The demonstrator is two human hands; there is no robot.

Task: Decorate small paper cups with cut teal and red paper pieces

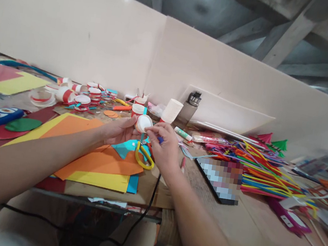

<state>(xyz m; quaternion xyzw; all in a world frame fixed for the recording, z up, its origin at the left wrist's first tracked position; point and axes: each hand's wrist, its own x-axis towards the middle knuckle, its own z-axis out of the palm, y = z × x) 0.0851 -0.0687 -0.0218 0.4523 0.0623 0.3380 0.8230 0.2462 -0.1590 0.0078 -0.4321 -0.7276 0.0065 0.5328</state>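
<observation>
Your L hand (120, 129) grips the paper cup (144, 123), prob. to steady it; your R hand (164, 144) pinches its rim. Yellow-handled scissors (137, 156) are just below, prob. for access.

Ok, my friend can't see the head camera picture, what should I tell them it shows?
A person's left hand and right hand hold a small round white object over a craft-covered table. Nearby are yellow-handled scissors, orange paper and stacked white cups, with colourful strands to the right.
</observation>
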